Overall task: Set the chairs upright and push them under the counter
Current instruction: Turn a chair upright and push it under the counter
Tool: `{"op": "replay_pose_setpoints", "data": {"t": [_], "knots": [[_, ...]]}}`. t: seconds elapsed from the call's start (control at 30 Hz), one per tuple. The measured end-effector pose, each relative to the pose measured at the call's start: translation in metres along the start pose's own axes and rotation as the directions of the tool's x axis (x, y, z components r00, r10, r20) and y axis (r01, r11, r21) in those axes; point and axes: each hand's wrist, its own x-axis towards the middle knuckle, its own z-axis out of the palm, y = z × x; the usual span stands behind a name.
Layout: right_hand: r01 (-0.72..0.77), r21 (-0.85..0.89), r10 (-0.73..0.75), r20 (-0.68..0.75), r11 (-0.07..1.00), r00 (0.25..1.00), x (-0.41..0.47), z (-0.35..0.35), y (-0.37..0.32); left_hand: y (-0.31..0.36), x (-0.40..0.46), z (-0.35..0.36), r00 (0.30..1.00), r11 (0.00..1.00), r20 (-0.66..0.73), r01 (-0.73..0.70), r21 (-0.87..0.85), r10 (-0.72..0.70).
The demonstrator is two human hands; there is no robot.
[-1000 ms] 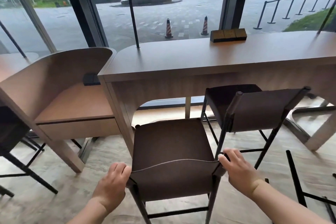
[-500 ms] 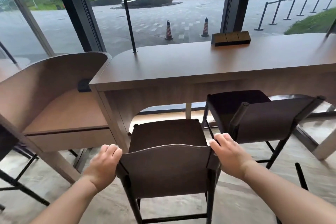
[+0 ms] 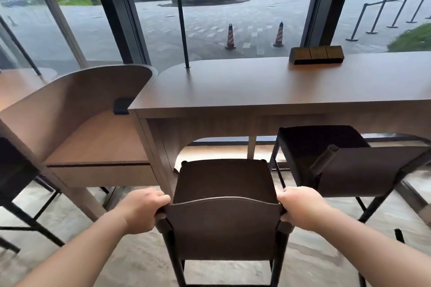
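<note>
A dark brown chair [image 3: 222, 180] with black metal legs stands upright in front of me, facing the wooden counter [image 3: 268, 86]. Its seat front sits just short of the counter's arched opening. My left hand [image 3: 140, 211] grips the left end of the backrest and my right hand [image 3: 300, 208] grips the right end. A second chair [image 3: 326, 147] of the same kind stands upright to the right, its seat partly under the counter and turned a little askew.
The counter's left leg panel [image 3: 158, 151] stands close to the held chair's left side. A lower curved wooden booth desk [image 3: 93, 137] adjoins on the left, with another dark chair [image 3: 14, 170] at the far left. A wooden block holder [image 3: 316, 53] and a black rail post [image 3: 184, 37] are on the counter.
Gripped by both hands, the chair has moved forward toward the counter and straightened; its seat now reaches the opening's edge. The view has come closer to the counter.
</note>
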Motion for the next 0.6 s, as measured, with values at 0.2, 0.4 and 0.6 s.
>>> {"op": "replay_pose_setpoints", "data": {"t": [0.2,0.4,0.6], "knots": [[0.036,-0.038,-0.032,0.119,0.999,0.992,-0.026,0.013,-0.017,0.017,0.0,0.003,0.925,0.989,0.367,-0.136,0.063,0.104],[0.051,0.057,-0.059,0.156,0.997,0.986,-0.07,0.047,-0.034,0.053,-0.032,0.015,0.867,0.982,0.478,-0.186,0.045,0.142],[0.087,0.027,-0.088,0.041,0.996,0.995,-0.102,0.061,-0.048,0.085,-0.032,0.025,0.867,0.935,0.405,-0.167,-0.313,0.291]]}}
